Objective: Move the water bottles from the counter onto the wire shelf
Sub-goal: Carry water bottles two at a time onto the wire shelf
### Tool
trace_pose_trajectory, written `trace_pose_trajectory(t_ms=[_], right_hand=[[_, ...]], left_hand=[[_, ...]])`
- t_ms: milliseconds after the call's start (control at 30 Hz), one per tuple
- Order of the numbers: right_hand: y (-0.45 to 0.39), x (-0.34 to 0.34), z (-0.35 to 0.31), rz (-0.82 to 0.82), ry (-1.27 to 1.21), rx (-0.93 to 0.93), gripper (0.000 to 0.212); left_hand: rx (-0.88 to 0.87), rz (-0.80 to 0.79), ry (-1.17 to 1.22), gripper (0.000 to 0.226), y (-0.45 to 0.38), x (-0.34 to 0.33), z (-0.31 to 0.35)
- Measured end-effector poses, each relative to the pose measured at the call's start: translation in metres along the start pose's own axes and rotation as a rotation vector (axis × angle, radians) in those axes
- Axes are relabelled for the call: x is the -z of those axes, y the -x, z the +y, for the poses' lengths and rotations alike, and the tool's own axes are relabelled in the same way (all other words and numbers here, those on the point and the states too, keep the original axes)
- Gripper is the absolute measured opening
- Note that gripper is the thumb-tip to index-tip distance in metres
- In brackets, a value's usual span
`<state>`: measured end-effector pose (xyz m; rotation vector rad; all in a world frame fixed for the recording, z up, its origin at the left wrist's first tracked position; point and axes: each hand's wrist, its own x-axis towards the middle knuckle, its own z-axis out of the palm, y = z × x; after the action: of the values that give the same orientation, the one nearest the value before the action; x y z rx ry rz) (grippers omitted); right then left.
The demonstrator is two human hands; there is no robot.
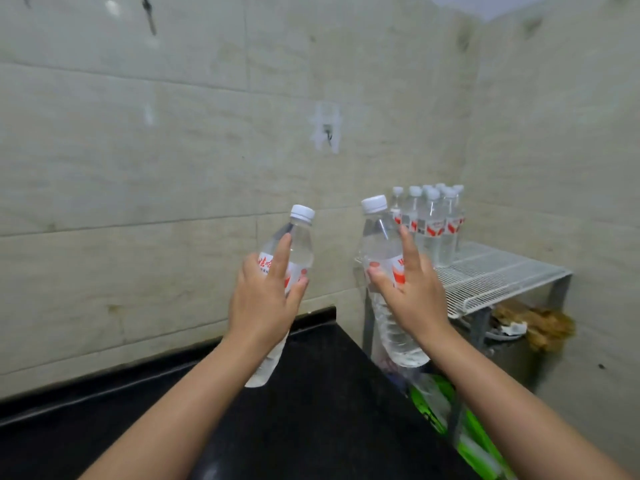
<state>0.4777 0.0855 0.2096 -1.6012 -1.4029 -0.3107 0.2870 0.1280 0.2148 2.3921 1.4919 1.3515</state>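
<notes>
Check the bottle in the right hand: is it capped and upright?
Capped, but not upright. The right-hand bottle has its white cap on and leans, top toward the left, held by the right hand in the air before the wire shelf.

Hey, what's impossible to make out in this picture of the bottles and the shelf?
- Head view: exact count of the bottles on the wire shelf; front ones hide the rear.
- Left hand hides most of its bottle's label.
- Brown clutter under the wire shelf: blurred, unidentifiable.
- Counter: cut off by the bottom edge.

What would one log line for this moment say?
left hand: holds bottle | right hand: holds second bottle | wire shelf: bottle cluster standing | phase: carrying
</notes>
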Motion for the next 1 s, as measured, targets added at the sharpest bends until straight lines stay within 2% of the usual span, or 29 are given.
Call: trace_pose_trajectory(t_ms=[233, 400, 567, 700, 800, 1000], right_hand=[[-0.099, -0.008, 0.101, 0.099, -0.052, -0.078, 0.068], [-0.145, -0.008, 0.184, 0.161, -0.086, -0.115, 0.077], [-0.189, -0.004, 0.28, 0.207, -0.143, -0.149, 0.089], [-0.226, 0.002, 0.355, 0.157, -0.173, -0.121, 0.086], [-0.248, 0.005, 0.397, 0.055, -0.171, -0.128, 0.078], [-0.268, -0.002, 0.446, -0.077, -0.203, -0.133, 0.068]], left_hand=[[-0.118, -0.013, 0.106, 0.07, -0.098, -0.116, 0.023], [-0.143, -0.055, 0.184, 0.06, -0.127, -0.193, 0.053], [-0.11, -0.005, 0.218, 0.059, -0.145, -0.264, 0.104], [-0.049, 0.081, 0.216, 0.062, -0.165, -0.324, 0.167], [0.009, 0.101, 0.236, 0.068, -0.181, -0.367, 0.21], [0.111, 0.155, 0.206, 0.068, -0.203, -0.431, 0.258]])
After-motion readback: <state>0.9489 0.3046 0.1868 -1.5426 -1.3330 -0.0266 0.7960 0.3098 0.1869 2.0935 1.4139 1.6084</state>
